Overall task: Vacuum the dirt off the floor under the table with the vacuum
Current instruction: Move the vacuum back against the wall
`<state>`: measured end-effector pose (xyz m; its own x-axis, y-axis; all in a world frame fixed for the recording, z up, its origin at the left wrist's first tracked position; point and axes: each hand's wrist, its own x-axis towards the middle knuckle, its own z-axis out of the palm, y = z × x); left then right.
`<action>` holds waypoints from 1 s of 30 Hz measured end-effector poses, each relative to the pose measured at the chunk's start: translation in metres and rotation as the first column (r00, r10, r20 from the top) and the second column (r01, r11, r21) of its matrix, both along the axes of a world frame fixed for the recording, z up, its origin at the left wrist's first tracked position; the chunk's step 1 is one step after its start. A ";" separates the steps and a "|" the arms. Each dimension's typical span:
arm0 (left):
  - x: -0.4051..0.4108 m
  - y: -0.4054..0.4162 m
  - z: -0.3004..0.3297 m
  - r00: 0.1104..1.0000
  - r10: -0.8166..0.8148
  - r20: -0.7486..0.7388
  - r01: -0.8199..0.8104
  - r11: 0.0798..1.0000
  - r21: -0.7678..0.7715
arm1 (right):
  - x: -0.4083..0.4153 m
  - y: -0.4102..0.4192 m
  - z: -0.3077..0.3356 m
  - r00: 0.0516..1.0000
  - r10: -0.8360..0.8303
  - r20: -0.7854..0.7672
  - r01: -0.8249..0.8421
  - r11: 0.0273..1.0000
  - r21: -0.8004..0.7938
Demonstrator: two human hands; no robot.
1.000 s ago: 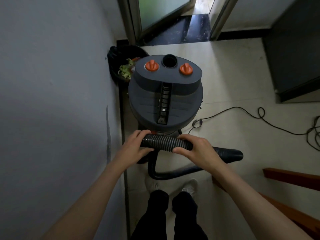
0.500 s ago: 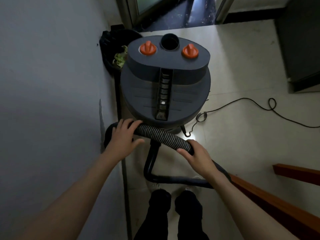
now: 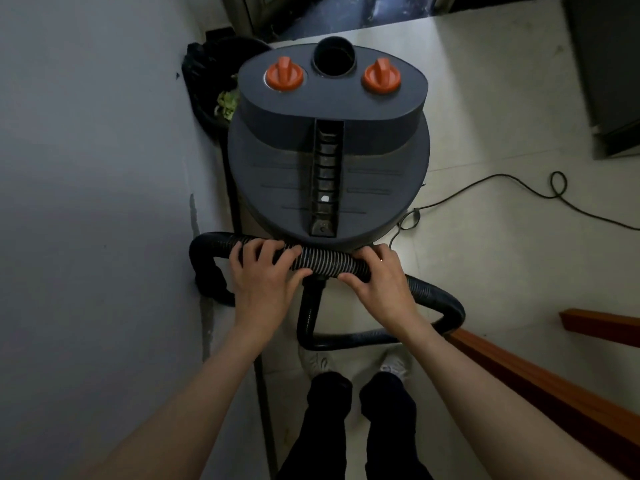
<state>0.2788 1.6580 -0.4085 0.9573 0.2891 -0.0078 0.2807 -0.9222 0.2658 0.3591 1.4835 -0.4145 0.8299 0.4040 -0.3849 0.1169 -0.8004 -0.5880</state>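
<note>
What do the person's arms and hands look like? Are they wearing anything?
Both arms are bare, with no sleeves showing. The left hand has no glove or ring that I can see. The right hand has no glove; a small shiny spot on one finger might be a ring.

Dim indoor light, daylight from top doorway, wide-angle edge distortion, slight motion blur, shadowy lower frame

The vacuum [image 3: 329,161] body is showing matt grey plastic, with two orange plastic knobs [image 3: 284,75] on top. Just below the vacuum, the hose [image 3: 329,263] is looking ribbed and black. Right of the vacuum, the floor [image 3: 485,116] is appearing smooth, pale and tiled, and the rail [image 3: 554,386] is showing reddish finished wood.
</note>
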 end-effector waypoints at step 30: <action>0.002 0.019 0.012 0.944 0.320 -0.080 -0.329 0.901 -0.283 | -0.014 -0.016 0.009 0.997 -0.008 -0.082 0.002 0.997 -0.080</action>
